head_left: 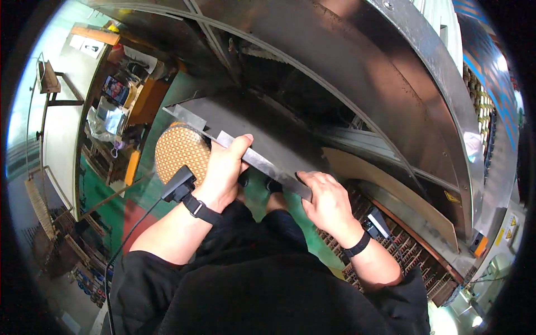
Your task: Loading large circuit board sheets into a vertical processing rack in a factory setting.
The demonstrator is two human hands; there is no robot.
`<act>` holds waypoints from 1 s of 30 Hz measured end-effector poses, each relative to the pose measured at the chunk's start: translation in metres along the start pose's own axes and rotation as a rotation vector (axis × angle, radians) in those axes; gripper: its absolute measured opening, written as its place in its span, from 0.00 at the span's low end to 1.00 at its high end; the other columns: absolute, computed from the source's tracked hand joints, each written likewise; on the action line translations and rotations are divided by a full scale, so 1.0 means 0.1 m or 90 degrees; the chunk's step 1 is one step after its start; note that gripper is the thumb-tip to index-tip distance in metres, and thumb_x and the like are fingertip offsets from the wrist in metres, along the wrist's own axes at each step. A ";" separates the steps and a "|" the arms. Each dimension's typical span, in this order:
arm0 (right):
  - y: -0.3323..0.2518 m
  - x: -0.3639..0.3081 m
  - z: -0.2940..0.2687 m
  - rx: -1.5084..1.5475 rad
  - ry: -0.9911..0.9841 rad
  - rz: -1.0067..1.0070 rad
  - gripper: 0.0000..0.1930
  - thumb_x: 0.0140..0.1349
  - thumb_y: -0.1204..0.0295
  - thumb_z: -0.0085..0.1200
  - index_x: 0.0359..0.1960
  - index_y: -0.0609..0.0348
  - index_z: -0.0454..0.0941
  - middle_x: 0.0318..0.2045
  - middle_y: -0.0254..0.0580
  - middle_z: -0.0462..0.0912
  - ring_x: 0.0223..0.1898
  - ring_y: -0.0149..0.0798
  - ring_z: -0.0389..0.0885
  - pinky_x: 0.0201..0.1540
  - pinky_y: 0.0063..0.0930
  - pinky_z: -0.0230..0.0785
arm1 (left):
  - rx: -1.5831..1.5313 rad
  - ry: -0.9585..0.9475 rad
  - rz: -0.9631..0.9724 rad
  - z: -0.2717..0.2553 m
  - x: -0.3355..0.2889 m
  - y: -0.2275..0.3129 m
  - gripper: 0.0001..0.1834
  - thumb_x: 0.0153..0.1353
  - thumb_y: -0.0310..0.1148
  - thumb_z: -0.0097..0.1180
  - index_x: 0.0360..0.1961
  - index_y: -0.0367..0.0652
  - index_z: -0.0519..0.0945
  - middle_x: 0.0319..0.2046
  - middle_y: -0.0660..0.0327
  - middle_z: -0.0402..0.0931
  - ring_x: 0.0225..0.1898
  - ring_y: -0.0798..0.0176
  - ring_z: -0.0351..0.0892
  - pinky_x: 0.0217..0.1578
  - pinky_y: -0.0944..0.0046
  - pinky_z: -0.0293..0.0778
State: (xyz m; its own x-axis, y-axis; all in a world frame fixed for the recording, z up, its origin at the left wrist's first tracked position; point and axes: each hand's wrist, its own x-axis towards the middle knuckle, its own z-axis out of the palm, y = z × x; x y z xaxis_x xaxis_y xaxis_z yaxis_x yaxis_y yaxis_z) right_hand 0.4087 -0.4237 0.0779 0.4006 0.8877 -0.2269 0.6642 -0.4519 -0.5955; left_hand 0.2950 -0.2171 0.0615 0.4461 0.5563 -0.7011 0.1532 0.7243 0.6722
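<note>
A long, flat grey metal bar (268, 166) lies slantwise in front of me, along the front edge of a dark flat shelf (251, 120). My left hand (226, 167) is closed around its upper left part, thumb on top and the other fingers mostly hidden beneath. At the lower right end my right hand (329, 201) grips the bar, its fingers curled over the end. Another flat metal piece (187, 117) sits at the shelf's left corner, apart from both hands. Whether the bar touches the shelf, I cannot tell.
A round stool seat with a tan checked cover (181, 153) stands left of my left hand. The machine's large curved metal hood (379, 72) arches over the shelf. Racks with rows of small parts (391, 251) are at lower right. A cluttered workbench (120, 106) stands far left.
</note>
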 end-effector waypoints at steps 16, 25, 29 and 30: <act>0.01 -0.03 -0.05 -0.004 -0.008 0.058 0.25 0.48 0.76 0.61 0.52 0.62 0.78 0.47 0.50 0.83 0.51 0.54 0.81 0.55 0.43 0.74 | 0.051 -0.055 -0.113 -0.16 0.14 0.00 0.18 0.69 0.41 0.58 0.52 0.40 0.74 0.46 0.57 0.81 0.47 0.60 0.83 0.46 0.61 0.82; 0.05 0.01 -0.12 -0.027 -0.050 0.053 0.24 0.52 0.75 0.58 0.54 0.59 0.78 0.49 0.47 0.83 0.53 0.50 0.80 0.56 0.43 0.72 | -0.101 -0.084 -0.093 -0.07 0.10 -0.06 0.19 0.68 0.39 0.60 0.54 0.40 0.73 0.51 0.56 0.79 0.53 0.57 0.81 0.58 0.55 0.77; 0.05 0.03 -0.11 -0.039 -0.052 0.044 0.22 0.54 0.75 0.55 0.54 0.59 0.77 0.47 0.45 0.83 0.52 0.49 0.80 0.55 0.43 0.72 | -0.086 -0.061 -0.071 -0.08 0.11 -0.06 0.19 0.68 0.39 0.60 0.54 0.41 0.73 0.51 0.57 0.80 0.53 0.58 0.81 0.58 0.56 0.77; 0.06 0.04 -0.12 -0.037 -0.054 0.042 0.22 0.54 0.75 0.55 0.54 0.59 0.77 0.47 0.45 0.83 0.52 0.49 0.80 0.55 0.43 0.72 | -0.092 -0.060 -0.070 -0.07 0.10 -0.05 0.18 0.68 0.39 0.60 0.53 0.41 0.73 0.50 0.58 0.80 0.52 0.58 0.81 0.57 0.56 0.77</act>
State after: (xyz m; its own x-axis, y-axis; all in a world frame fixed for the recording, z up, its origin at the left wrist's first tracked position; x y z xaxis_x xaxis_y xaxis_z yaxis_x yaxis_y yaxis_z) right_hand 0.4219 -0.4237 0.0831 0.3914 0.8588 -0.3305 0.6746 -0.5121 -0.5316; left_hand 0.2927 -0.2125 0.0501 0.5158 0.4348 -0.7382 0.0805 0.8332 0.5470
